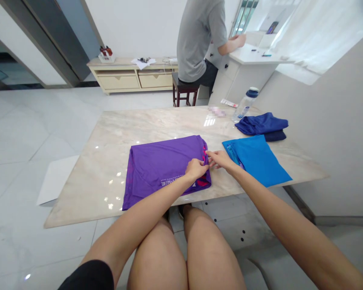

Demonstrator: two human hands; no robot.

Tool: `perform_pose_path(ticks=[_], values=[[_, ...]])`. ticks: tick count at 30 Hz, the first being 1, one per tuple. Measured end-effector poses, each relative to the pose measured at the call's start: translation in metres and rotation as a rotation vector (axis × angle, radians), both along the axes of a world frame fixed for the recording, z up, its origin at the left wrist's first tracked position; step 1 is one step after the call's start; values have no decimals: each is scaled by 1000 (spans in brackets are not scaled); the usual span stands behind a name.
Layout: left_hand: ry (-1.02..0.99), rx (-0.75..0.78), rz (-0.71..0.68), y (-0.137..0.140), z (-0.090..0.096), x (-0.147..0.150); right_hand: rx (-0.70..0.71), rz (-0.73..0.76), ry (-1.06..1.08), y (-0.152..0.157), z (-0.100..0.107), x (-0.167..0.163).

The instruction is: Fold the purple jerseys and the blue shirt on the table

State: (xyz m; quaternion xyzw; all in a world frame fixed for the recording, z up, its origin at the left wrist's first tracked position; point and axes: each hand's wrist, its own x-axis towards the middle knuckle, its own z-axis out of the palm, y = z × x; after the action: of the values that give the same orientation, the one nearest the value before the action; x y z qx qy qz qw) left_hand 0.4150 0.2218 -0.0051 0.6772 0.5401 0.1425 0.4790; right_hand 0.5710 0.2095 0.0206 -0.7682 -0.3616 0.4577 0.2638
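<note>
A purple shirt [166, 157] with white print near its front edge lies folded flat on the marble-patterned table. Red and pink patches show along its right side. My left hand [196, 168] rests over that right side, its fingers closed on the fabric edge. My right hand [219, 159] comes in from the right and pinches the same edge a little farther back; its fingertips are partly hidden against the cloth. Just right of it lies a folded bright blue garment [261, 159].
Behind the blue garment are a dark blue folded cloth [261, 124] and a clear water bottle [245, 105]. The table [87, 169] ends close to my knees. Beyond it, a person in a grey shirt [199, 40] sits on a stool [184, 90] at a white desk [248, 54].
</note>
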Motion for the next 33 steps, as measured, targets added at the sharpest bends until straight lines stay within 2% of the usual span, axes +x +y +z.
perform_pose_path(ticks=[5, 8, 10, 14, 17, 21, 26, 30, 33], values=[[-82, 54, -50, -17, 5, -33, -39, -40, -52, 29, -5, -13], [-88, 69, -48, -28, 14, -61, 24, -82, -134, 46, -1, -34], [-128, 52, 17, -33, 18, -84, 113, -84, -185, 56, 6, -51], [-304, -32, 250, -41, 21, -145, 253, -24, -270, 75, 27, -98], [-332, -44, 400, -50, 17, -193, 244, 80, -281, 85, 40, -144], [-300, 32, 458, -64, 7, -239, 216, 214, -276, 94, 44, -204], [-237, -13, 573, -80, -6, -268, 162, 296, -281, 106, 38, -254], [-268, -107, 691, -90, -13, -280, 149, 301, -275, 117, 31, -278], [-242, -103, 723, -92, -15, -289, 167, 319, -232, 120, 26, -291]])
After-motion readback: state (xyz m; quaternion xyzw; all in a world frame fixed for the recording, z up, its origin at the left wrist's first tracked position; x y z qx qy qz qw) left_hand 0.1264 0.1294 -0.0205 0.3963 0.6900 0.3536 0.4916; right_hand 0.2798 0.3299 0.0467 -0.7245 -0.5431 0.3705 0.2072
